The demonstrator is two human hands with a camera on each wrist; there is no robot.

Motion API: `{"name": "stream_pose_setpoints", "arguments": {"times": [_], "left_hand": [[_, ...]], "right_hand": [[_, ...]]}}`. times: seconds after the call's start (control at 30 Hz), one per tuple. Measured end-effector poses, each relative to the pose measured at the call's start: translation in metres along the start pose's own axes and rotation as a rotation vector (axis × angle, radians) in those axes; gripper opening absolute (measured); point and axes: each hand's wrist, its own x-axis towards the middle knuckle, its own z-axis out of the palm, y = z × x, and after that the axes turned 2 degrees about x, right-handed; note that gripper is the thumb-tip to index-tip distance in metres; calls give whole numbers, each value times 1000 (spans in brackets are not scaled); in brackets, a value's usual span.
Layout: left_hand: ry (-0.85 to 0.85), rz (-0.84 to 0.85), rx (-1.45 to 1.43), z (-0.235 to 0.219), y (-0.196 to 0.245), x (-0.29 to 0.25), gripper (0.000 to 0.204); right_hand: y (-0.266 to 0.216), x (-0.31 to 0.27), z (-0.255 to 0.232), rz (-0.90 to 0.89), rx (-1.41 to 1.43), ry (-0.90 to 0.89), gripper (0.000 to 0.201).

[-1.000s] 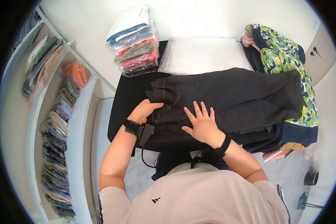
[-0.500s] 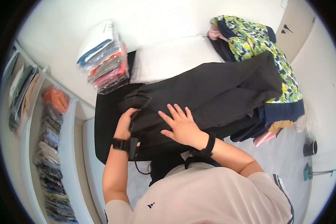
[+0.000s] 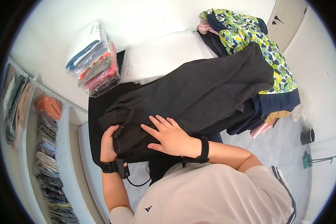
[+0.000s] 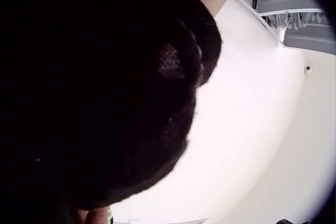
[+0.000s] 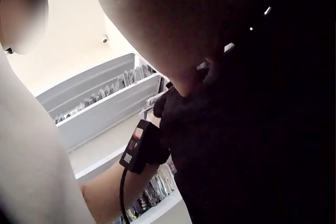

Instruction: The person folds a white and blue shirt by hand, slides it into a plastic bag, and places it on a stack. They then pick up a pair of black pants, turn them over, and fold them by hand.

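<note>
A long black garment [image 3: 190,87] with pale stitching near its left end lies slantwise over the table in the head view. My left hand [image 3: 108,143] grips its near left edge, thumb on top and the other fingers hidden under the cloth. Spread flat on the garment's near side, my right hand [image 3: 171,139] rests with straight fingers. Dark cloth [image 4: 105,103] fills much of the left wrist view. In the right wrist view, the black fabric [image 5: 252,145] covers the right side, and the left wrist's strapped device [image 5: 142,148] shows beside it.
Clear plastic bags [image 3: 160,52] lie flat at the back of the black table [image 3: 100,102]. A stack of bagged folded clothes [image 3: 95,65] stands at the back left. Floral clothing [image 3: 246,41] is heaped on the right. Shelves [image 3: 28,164] with packed clothes line the left wall.
The head view has shifted and turned. The black garment's left end has moved toward the table's left edge and nearer to me, with both hands moving along with it.
</note>
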Motion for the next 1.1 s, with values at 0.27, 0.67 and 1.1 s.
{"name": "stream_pose_setpoints", "arguments": {"times": [0.27, 0.67, 1.1], "left_hand": [[5, 52, 36, 14, 13, -11, 26], [-724, 156, 322, 185, 3, 21, 63], [-93, 749, 1129, 130, -35, 53, 48]], "right_hand": [[36, -1, 16, 56, -25, 15, 58], [126, -35, -71, 463, 2090, 370, 49], [190, -71, -37, 332, 2043, 344, 51]]}}
